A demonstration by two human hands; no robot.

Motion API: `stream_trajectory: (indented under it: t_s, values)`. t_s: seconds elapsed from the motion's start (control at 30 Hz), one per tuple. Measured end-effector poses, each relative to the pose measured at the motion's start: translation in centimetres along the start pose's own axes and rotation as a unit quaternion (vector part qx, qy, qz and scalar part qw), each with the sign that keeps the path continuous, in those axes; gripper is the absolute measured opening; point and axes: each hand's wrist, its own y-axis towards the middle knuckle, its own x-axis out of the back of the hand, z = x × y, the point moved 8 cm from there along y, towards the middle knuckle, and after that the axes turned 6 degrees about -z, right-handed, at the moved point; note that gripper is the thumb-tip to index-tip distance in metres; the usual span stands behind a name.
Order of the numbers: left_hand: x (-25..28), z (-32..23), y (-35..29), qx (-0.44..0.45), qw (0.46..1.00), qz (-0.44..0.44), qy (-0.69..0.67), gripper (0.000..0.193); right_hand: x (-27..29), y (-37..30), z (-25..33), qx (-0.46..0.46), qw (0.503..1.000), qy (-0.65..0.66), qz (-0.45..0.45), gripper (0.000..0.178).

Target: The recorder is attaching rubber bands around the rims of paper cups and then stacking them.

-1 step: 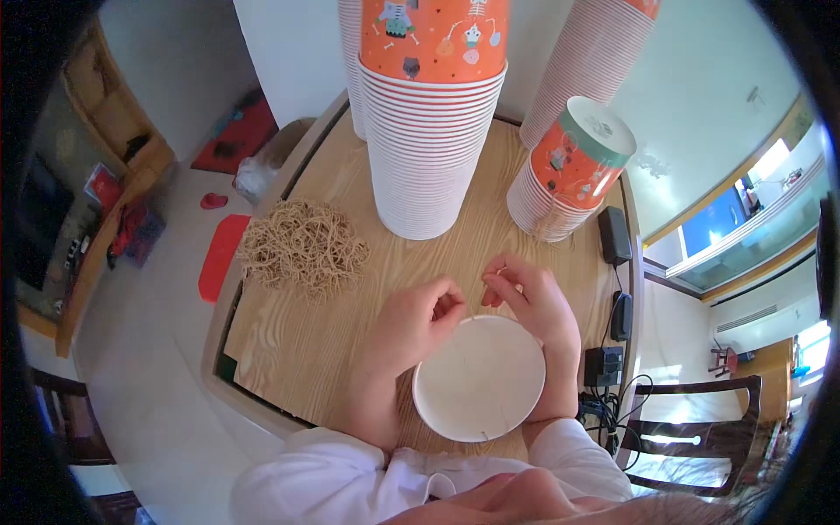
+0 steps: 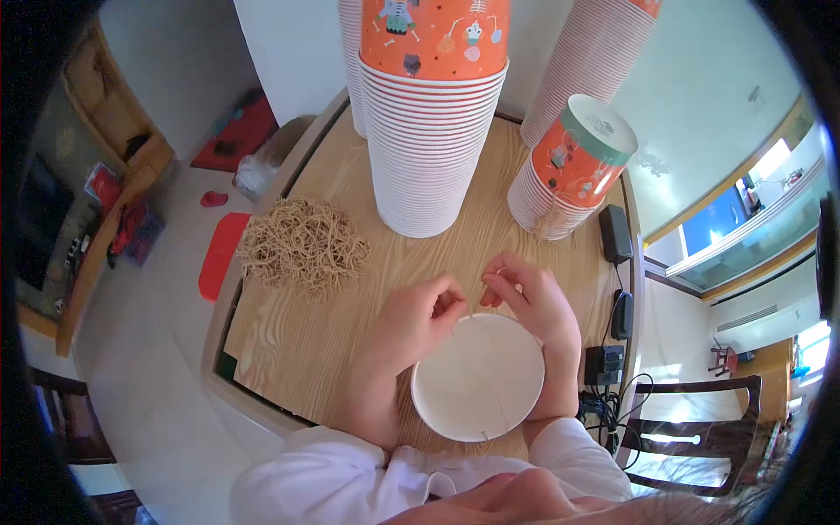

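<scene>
A white paper bucket [image 2: 455,385] stands mouth up in front of me, close to the table's near edge. Thin tan string shows at its near rim and as a faint line inside. At the far rim my left hand [image 2: 420,317] is closed in a pinch, a short bit of paper string [image 2: 471,308] showing beside its fingertips. My right hand [image 2: 525,293] also pinches, a little to the right and farther off; what lies between its fingers is mostly hidden, though it appears to be the same string. A loose heap of tan paper strings [image 2: 306,248] lies to the left.
Beyond my hands rises a tall stack of nested buckets [image 2: 429,149], orange on top. A shorter upside-down stack [image 2: 569,166] with strings hanging stands right, a taller stack [image 2: 591,61] behind it. Black power adapters [image 2: 615,234] and cables line the table's right edge.
</scene>
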Motion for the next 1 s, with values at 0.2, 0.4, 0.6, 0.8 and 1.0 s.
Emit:
stream_trajectory:
  t_s: [0.2,0.4,0.6,0.8,1.0]
  values:
    - [0.4,-0.5,0.3,-0.051,0.998,-0.012,0.036,0.008,-0.8,0.0,0.4,0.028,0.998,-0.041,0.028,0.012]
    - [-0.1,-0.3,0.6,-0.063,0.99,0.02,0.125,0.001,-1.2,0.4,-0.3,0.033,0.998,-0.052,0.032,0.013]
    - [-0.1,1.1,0.5,-0.075,0.98,0.033,0.18,0.014,-2.0,1.2,-1.2,0.042,0.993,-0.105,0.045,0.01]
    - [-1.1,1.5,0.3,-0.055,0.973,0.092,0.206,0.021,-2.4,1.6,-1.1,0.055,0.991,-0.11,0.043,0.009]
    - [-1.1,1.7,0.1,-0.074,0.969,0.106,0.212,0.017,-3.5,1.3,-1.1,0.053,0.988,-0.128,0.065,0.01]
